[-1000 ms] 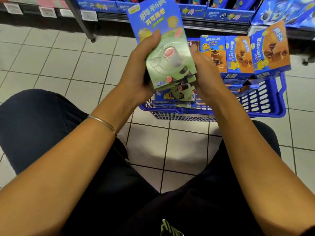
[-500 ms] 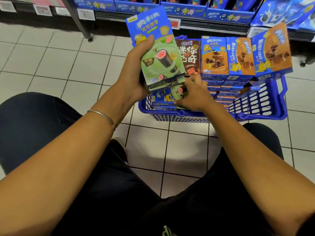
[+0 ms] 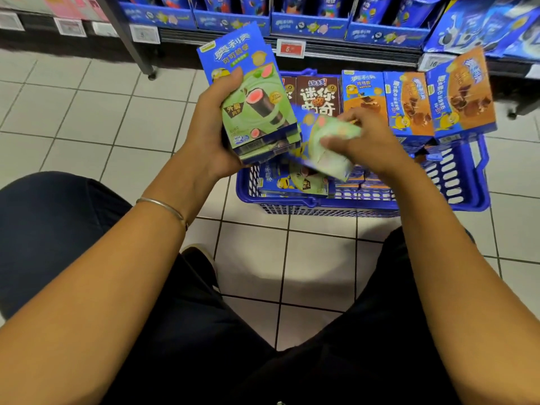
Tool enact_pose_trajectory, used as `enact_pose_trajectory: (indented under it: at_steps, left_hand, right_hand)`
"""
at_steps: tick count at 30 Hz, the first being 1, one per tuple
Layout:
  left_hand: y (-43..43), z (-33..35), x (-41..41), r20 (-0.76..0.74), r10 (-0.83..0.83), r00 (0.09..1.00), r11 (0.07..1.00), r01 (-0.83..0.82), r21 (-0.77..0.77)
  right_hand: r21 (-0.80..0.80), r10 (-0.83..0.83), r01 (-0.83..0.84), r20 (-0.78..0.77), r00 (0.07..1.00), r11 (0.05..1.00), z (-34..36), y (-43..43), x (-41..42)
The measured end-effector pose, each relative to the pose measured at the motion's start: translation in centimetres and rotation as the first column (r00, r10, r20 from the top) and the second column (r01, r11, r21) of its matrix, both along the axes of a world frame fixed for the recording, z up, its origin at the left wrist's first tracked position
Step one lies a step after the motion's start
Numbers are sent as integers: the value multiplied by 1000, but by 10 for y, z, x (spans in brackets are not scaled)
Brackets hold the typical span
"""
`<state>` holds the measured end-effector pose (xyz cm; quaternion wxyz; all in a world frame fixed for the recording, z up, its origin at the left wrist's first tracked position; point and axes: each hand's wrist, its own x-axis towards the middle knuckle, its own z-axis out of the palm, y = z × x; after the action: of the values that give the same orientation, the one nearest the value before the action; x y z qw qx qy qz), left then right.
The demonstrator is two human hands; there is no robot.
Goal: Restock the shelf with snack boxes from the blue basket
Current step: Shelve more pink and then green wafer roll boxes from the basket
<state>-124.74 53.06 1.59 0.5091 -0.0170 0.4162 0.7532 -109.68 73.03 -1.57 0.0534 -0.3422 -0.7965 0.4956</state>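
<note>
My left hand [image 3: 209, 133] grips a small stack of green-and-blue snack boxes [image 3: 257, 109], held upright over the left end of the blue basket [image 3: 464, 182]. My right hand [image 3: 365, 138] pinches another green-and-blue box [image 3: 324, 141], blurred and tilted, just above the basket and right of the stack. One more green box [image 3: 295, 179] lies flat in the basket. Brown boxes [image 3: 317, 96] and orange-and-blue boxes [image 3: 409, 106] stand upright along the basket's far side. The low shelf [image 3: 321, 24] behind holds blue display trays.
The basket stands on white floor tiles [image 3: 96, 112] in front of my knees. A black shelf post [image 3: 128, 39] reaches the floor at upper left. Price tags [image 3: 290, 48] line the shelf edge. My shoe [image 3: 198, 255] is on the floor between my legs.
My right hand has lifted a green box out of the basket and brought it up beside the stack. My left hand and its stack stay nearly in place.
</note>
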Motion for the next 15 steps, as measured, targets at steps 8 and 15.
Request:
enact_pose_trajectory:
  at_steps: [8,15]
  left_hand:
    - [7,-1,6,-165,-37,986,981,5,-193]
    - [16,1,13,-126,-118,985,964,84,-251]
  right_hand:
    - [-476,-462,273,-342,818,836,61,-20,-27]
    - [-171,-287,242,-332,898,955,57,-60,-49]
